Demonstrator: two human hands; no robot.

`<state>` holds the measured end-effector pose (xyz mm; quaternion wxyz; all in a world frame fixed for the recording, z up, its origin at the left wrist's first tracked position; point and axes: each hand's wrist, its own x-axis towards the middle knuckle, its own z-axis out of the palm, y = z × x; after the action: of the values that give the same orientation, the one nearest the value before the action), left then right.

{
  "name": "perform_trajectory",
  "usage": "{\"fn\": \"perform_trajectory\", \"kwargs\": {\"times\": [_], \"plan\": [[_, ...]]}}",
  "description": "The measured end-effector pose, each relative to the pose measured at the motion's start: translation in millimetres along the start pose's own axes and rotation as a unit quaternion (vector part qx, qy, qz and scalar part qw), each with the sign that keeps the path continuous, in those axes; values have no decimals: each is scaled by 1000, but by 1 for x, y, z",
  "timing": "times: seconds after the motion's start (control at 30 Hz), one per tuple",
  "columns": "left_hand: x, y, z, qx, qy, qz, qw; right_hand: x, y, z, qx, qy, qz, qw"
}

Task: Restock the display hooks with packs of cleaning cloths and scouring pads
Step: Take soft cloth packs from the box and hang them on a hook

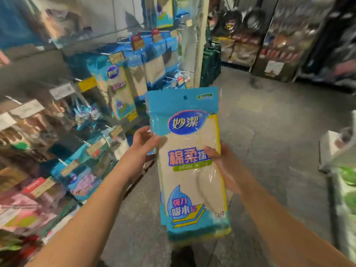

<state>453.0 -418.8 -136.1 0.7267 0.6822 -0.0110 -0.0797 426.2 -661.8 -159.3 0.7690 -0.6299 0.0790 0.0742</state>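
Currently: one item in hand, mid-restock.

ITEM 1 – pack of cleaning cloths [189,166]. Blue header w/ hang hole [185,97] at 12 o'clock of pack, beige cloth visible thru clear film, blue/yellow label at 6 o'clock. Held upright, centre of view, over the aisle floor [269,151]. Not on any hook yet.

HANDS – left hand [143,149] at 9 o'clock of pack, thumb on the front film, fingers wrapped behind the edge; gripping. Right hand [223,166] at 3 o'clock of pack, thumb pressed on the front, rest of fingers behind pack, so exact curl can't be told, but it holds the pack's edge.

DISPLAY – hanging matching packs [119,87] on the rack at 10–11 o'clock, near but apart from held pack. Bare hooks w/ price tags [181,79] just past pack's top, 12 o'clock. Shelf stock [38,170] at 8–9 o'clock, blurred. Boxes of goods [339,151] at 3 o'clock, detail too blurred to tell.

STEP (judged) – carrying/presenting pack toward hooks; hanging not yet done.

NEXT (judged) – needs hang hole lined up w/ a hook tip, pack kept upright, label facing out, then pushed back along the hook. Risk: film header flexes, hole misses tip.
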Motion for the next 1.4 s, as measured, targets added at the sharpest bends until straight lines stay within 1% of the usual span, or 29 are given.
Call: {"fn": "perform_trajectory", "kwargs": {"times": [0.1,0.2,0.27,0.4,0.5,0.6,0.7,0.77,0.87,0.97,1.07,1.13,1.23,1.3,1.4], "plan": [[80,9,29,-44,-42,18,998,59,-18,-33,-13,33,-21,999],[158,19,57,-98,-90,24,991,124,-41,-59,-24,29,-34,999],[205,29,72,-107,-94,32,989,164,-61,-71,-23,32,-31,999],[287,57,93,-106,-77,36,991,237,-93,-94,-7,30,-34,999],[338,72,112,-92,-56,45,993,281,-116,-106,6,2,-39,999],[388,83,134,-109,-21,44,993,331,-138,-125,-11,7,-64,998],[440,90,154,-124,10,43,991,396,-170,-149,-59,23,-124,990],[475,95,171,-127,28,48,990,444,-202,-167,-63,35,-170,983],[527,102,199,-128,63,62,988,519,-254,-194,-68,16,-242,968],[570,114,220,-133,105,82,982,577,-296,-210,-84,12,-266,960],[611,131,236,-145,145,98,974,627,-332,-220,-105,-27,-297,949],[636,139,242,-146,173,103,969,655,-352,-220,-119,-38,-314,941],[667,150,238,-133,220,106,960,694,-372,-215,-108,-67,-336,933],[686,159,233,-128,234,112,957,722,-383,-210,-120,-93,-340,928],[718,171,220,-130,246,120,953,767,-400,-198,-176,-137,-349,910]]}}
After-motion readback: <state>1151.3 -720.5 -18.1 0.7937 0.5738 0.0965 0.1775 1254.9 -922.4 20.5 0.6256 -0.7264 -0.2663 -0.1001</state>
